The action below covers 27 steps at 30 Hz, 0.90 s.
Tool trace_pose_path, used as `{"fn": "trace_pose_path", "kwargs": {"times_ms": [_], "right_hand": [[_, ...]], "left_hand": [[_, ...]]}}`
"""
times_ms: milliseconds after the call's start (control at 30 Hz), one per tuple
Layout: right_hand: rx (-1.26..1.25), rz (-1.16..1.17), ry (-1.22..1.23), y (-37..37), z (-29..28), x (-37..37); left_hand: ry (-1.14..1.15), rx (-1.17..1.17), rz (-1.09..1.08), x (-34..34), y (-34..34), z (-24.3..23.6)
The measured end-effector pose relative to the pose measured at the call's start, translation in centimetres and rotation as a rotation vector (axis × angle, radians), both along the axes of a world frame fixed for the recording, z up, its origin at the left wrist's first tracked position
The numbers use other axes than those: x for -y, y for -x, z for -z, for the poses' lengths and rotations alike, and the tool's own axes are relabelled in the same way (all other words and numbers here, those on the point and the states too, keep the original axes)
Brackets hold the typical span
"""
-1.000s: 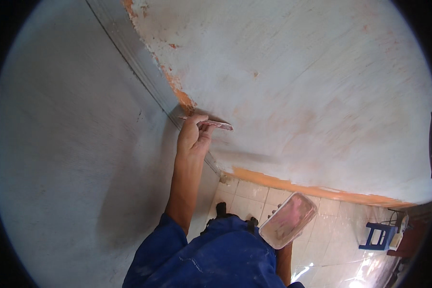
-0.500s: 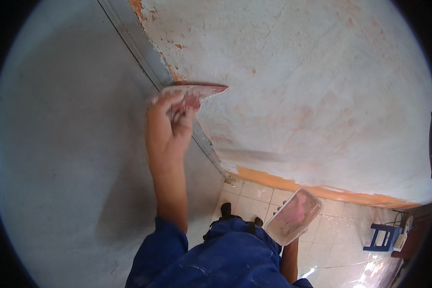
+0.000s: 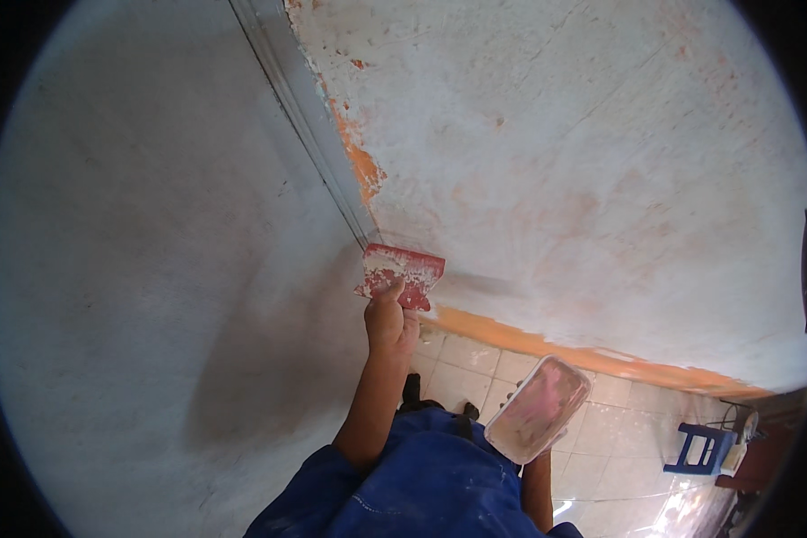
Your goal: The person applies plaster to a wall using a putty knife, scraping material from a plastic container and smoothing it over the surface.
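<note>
In my left hand (image 3: pixel 388 323) is a red putty spreader (image 3: pixel 405 274), its wide flat blade smeared with dried pale filler. The thumb presses on the face of the spreader. Its edge lies against the white, patchy wall (image 3: pixel 583 161), close beside the grey frame (image 3: pixel 318 152). Lower and to the right, my right hand (image 3: pixel 558 439) supports a pale rectangular tub (image 3: pixel 540 408) from beneath, its fingertips showing along the far side. Pink and beige putty coats the inside of the tub. Most of the right palm is hidden under it.
A large grey panel (image 3: pixel 152 224) fills the left side. Bare orange patches (image 3: pixel 363 170) run beside the frame, and an orange strip (image 3: pixel 547 342) borders the wall's foot. Beyond the tiled floor's (image 3: pixel 610 421) middle stands a blue stool (image 3: pixel 699 448) at the right.
My left hand has brought the spreader down along the frame toward the floor, turning its face into view. An orange patch it covered now shows. The tub stays nearly in place.
</note>
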State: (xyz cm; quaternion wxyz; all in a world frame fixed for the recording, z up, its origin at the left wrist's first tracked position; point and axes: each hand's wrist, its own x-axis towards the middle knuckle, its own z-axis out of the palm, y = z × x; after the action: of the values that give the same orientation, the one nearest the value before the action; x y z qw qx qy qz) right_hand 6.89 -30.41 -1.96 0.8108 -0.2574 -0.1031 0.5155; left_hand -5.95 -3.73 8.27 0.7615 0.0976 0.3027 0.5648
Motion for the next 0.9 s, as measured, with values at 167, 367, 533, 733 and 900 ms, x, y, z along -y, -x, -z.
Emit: {"fn": "trace_pose_path", "kwargs": {"times_ms": [167, 367, 533, 733, 900], "right_hand": [[0.006, 0.008, 0.010, 0.9, 0.4, 0.6], [0.022, 0.014, -0.019, 2.0, -0.1, -0.6], [0.005, 0.032, -0.033, 2.8, -0.3, -1.0], [0.005, 0.040, -0.047, 2.9, -0.6, -1.8], [-0.016, 0.005, -0.058, 2.0, -0.5, -0.3]], "left_hand": [[0.097, -0.117, 0.023, -2.7, -1.4, 3.7], [0.124, -0.090, 0.085, -8.9, -2.8, 1.0], [0.043, -0.187, 0.173, -7.5, -1.7, -5.2], [-0.136, -0.066, 0.096, -6.0, 0.8, -11.5], [-0.217, -0.067, 0.216, -5.6, 2.2, -14.0]]}}
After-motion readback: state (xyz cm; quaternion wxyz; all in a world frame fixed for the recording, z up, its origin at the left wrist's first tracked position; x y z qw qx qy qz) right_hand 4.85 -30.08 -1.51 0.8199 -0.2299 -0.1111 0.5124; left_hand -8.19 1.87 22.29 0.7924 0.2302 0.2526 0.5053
